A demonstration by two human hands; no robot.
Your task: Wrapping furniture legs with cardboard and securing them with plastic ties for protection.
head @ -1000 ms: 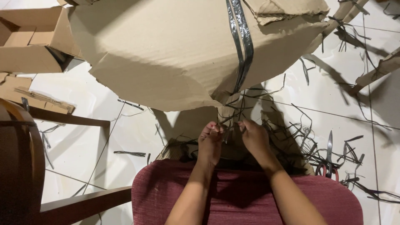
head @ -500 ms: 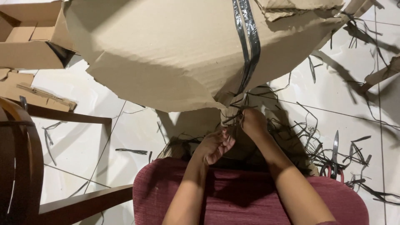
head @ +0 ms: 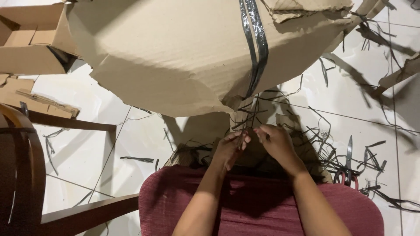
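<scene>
1. The left hand sits just above the front edge of the red cushion, its fingers curled and pinched on a thin dark strip that runs up toward the cardboard.
2. The right hand is just beside the left one, fingers bent inward and the fingertips close to the same bundle of strips; whether it actually grips a strip cannot be told from this view.
3. The strip rises from between the 2 hands to the lower edge of a large sheet of cardboard, which fills the upper middle of the view and overhangs the hands.
4. 2 dark bands run side by side down the face of the cardboard and end at its torn lower edge, just above the hands.
5. Loose dark strips lie scattered over the white tiled floor, mostly to the right of the hands.
6. Red-handled scissors lie on the floor near the right forearm.
7. An open cardboard box stands at the upper left, and a dark wooden chair frame is at the left edge.
</scene>
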